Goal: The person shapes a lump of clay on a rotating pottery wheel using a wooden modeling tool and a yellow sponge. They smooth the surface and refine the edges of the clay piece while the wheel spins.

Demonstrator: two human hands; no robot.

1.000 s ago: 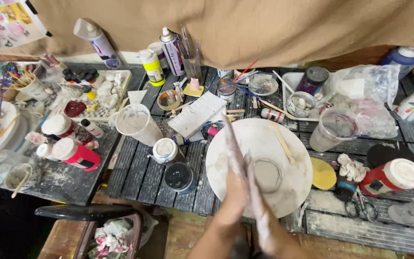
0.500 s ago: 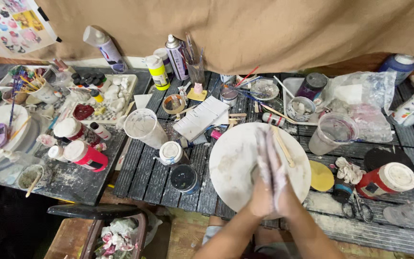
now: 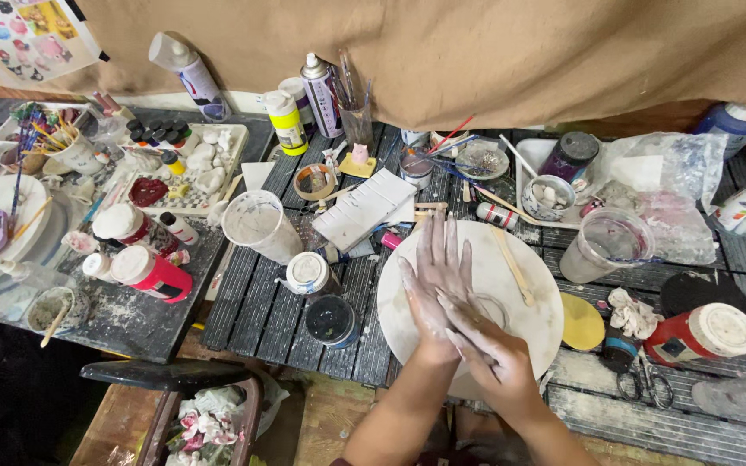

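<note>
— What do I have under the hands right now?

— I see both over the round white board (image 3: 511,302), which lies on the slatted counter (image 3: 252,311). The left hand (image 3: 436,280) is flat, fingers (image 3: 432,246) stretched long and close together, coated in pale slip. The right hand (image 3: 492,354) lies across its heel, fingers pressed to the left palm. I judge they are rubbing something between them, but I cannot tell whether a lump of clay is in there; nothing shows.

— So what worries you?

— Wet, slick hands first. If there is a piece between the palms, it could squeeze out and drop onto the board, or roll off its near edge toward the bin (image 3: 209,423) left of the board.

— And the clutter?

— Tight all round. The dark jar (image 3: 331,319) sits just left of the board, the small white pot (image 3: 306,272) beside that. A left elbow swinging out could knock either one. Right of the board stands a clear plastic cup (image 3: 602,246), tall and light by the look of it, so a wide right-hand sweep could tip it onto the yellow disc (image 3: 582,321).

— Anything on the board itself?

— A wooden stick (image 3: 511,263) lies on it, just right of the left hand. Pressing down there could flick it off.
</note>
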